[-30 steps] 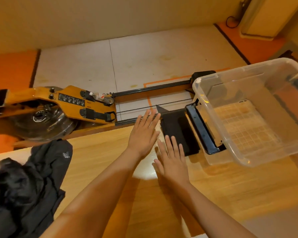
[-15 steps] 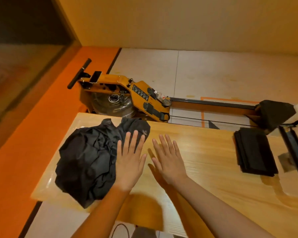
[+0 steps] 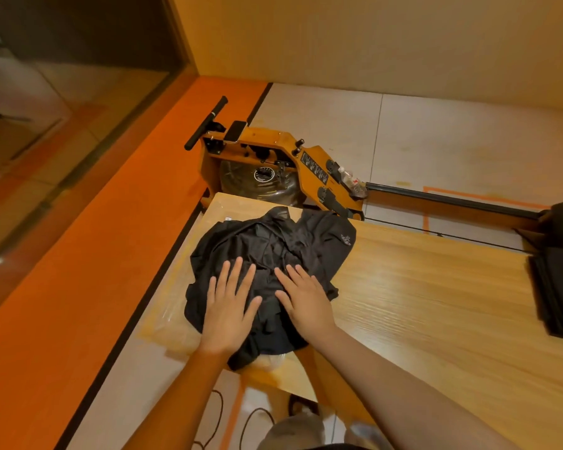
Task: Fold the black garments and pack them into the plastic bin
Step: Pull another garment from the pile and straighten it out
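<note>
Pale wood grain runs along the table (image 3: 436, 303), which stands over an orange and white floor (image 3: 88, 261). At the table's left end lies a crumpled pile of black garments (image 3: 273, 241), one fold showing a small light logo (image 3: 346, 239) toward the far right of the heap. Both hands lie on top of the near half of the pile. The left hand (image 3: 229, 308) rests flat with fingers (image 3: 238, 271) straight and spread, pointing away from the person; the right hand (image 3: 304, 302) lies just beside it, fingers likewise straight and angled left. Neither grasps any cloth. Cloth shows beyond the fingertips and between the hands. A folded black stack (image 3: 558, 287) sits well apart at the table's right edge. Behind the table stands an orange rowing machine (image 3: 283, 147).
</note>
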Tool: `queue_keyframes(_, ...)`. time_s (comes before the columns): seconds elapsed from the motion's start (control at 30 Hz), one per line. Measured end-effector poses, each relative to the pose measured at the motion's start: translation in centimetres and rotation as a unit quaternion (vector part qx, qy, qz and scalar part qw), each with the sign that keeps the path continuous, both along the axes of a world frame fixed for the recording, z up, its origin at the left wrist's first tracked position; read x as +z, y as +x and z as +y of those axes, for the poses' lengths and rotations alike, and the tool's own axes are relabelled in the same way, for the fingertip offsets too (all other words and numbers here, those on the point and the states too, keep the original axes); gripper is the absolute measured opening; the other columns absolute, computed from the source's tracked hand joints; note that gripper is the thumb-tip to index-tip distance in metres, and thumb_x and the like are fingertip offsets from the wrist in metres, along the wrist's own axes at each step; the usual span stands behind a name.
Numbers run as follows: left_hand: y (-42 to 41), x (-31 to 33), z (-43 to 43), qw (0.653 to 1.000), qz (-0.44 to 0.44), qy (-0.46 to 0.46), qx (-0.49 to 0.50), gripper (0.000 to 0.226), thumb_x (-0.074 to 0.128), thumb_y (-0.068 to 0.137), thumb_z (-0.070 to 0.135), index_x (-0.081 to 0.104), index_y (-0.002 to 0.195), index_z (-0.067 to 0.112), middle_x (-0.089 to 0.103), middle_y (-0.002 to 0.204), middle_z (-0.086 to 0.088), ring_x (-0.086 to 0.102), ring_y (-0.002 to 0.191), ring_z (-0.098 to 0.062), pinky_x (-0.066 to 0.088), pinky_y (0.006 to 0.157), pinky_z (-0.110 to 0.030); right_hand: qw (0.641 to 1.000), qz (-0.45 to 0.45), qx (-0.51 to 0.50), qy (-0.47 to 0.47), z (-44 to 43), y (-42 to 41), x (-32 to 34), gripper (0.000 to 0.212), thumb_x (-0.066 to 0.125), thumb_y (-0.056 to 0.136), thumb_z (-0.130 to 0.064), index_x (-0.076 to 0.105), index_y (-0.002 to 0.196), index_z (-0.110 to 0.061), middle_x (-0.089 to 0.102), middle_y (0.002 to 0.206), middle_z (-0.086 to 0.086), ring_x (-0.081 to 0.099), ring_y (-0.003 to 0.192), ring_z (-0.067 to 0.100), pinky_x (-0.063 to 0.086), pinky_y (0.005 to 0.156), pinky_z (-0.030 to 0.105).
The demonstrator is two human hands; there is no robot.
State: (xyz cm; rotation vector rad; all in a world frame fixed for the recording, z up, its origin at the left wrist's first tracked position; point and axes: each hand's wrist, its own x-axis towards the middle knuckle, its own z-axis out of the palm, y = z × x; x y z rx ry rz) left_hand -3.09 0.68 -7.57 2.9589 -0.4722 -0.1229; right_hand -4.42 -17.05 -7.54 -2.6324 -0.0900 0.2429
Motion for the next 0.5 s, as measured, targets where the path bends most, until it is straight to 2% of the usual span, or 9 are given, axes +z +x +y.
queue_keyframes(0.07,0.2,0.3,0.2,0.999,-0.015,-0.029,-0.004,0.062,0.008,0.096,0.053,0.02,0.153,0.029,0.005,0.162,0.004,-0.007,0.149,-0.014,0.0,0.12,-0.038,0.998,-0.048,-0.033,0.014,0.2,-0.2,-0.3,0.048,0.026,0.103,-0.043,0.048,0.141,-0.024,0.047,0.145,0.003,0.032,0.141,0.023,0.025,0.114,0.041)
queue_keyframes(0.13,0.4,1.0,0.1,0.997,-0.05,-0.064,0.001,0.057,0.015,0.099,0.046,0.043,0.144,0.025,0.031,0.155,0.001,0.018,0.145,-0.017,0.011,0.118,-0.036,0.99,-0.114,-0.074,0.044,0.2,-0.1,-0.3,0.028,0.048,0.099,-0.028,0.068,0.117,-0.02,0.066,0.122,0.003,0.052,0.125,0.026,0.041,0.102,0.041)
queue_keyframes(0.2,0.6,1.6,0.0,0.991,-0.097,-0.097,0.006,0.051,0.024,0.099,0.041,0.063,0.125,0.021,0.055,0.135,0.0,0.043,0.129,-0.02,0.024,0.11,-0.034,0.989,-0.118,-0.082,0.042,0.0,0.0,0.7,0.023,0.049,0.099,-0.024,0.07,0.095,-0.017,0.069,0.098,0.004,0.059,0.103,0.026,0.045,0.086,0.037)
queue_keyframes(0.23,0.8,1.8,0.0,0.986,-0.118,-0.113,0.009,0.048,0.027,0.099,0.04,0.067,0.116,0.019,0.061,0.122,0.001,0.05,0.118,-0.02,0.027,0.104,-0.033,0.991,-0.103,-0.08,0.042,-0.1,-0.1,1.2,0.024,0.045,0.1,-0.024,0.067,0.092,-0.015,0.066,0.092,0.005,0.058,0.094,0.026,0.044,0.081,0.036)
queue_keyframes(0.33,1.1,3.1,-0.1,0.978,-0.136,-0.154,0.018,0.04,0.031,0.098,0.041,0.064,0.094,0.018,0.06,0.092,0.005,0.055,0.093,-0.019,0.035,0.09,-0.031,0.991,-0.06,-0.08,0.093,-0.7,-0.4,2.6,0.023,0.039,0.102,-0.025,0.058,0.097,-0.014,0.063,0.086,0.005,0.058,0.079,0.024,0.046,0.07,0.039)
queue_keyframes(0.4,1.1,3.7,-0.1,0.979,-0.124,-0.162,0.016,0.036,0.033,0.096,0.048,0.057,0.089,0.022,0.053,0.084,0.009,0.052,0.086,-0.015,0.039,0.084,-0.03,0.986,-0.044,-0.091,0.131,-0.9,-1.0,3.0,0.018,0.044,0.101,-0.029,0.056,0.103,-0.016,0.062,0.088,0.001,0.059,0.079,0.019,0.047,0.069,0.036)
queue_keyframes(0.43,1.1,4.0,-0.2,0.98,-0.117,-0.162,0.016,0.035,0.035,0.093,0.053,0.055,0.089,0.024,0.052,0.085,0.01,0.05,0.086,-0.014,0.04,0.083,-0.03,0.984,-0.038,-0.101,0.14,-0.9,-1.3,3.1,0.02,0.047,0.099,-0.032,0.056,0.11,-0.018,0.062,0.095,-0.002,0.059,0.086,0.016,0.048,0.073,0.032)
queue_keyframes(0.5,1.0,4.3,-0.8,0.98,-0.106,-0.167,0.015,0.04,0.038,0.09,0.06,0.055,0.1,0.025,0.054,0.099,0.01,0.049,0.099,-0.011,0.037,0.09,-0.028,0.981,-0.052,-0.13,0.138,-1.4,-1.3,2.8,0.037,0.051,0.096,-0.041,0.052,0.126,-0.019,0.058,0.117,-0.004,0.053,0.111,0.012,0.045,0.089,0.027)
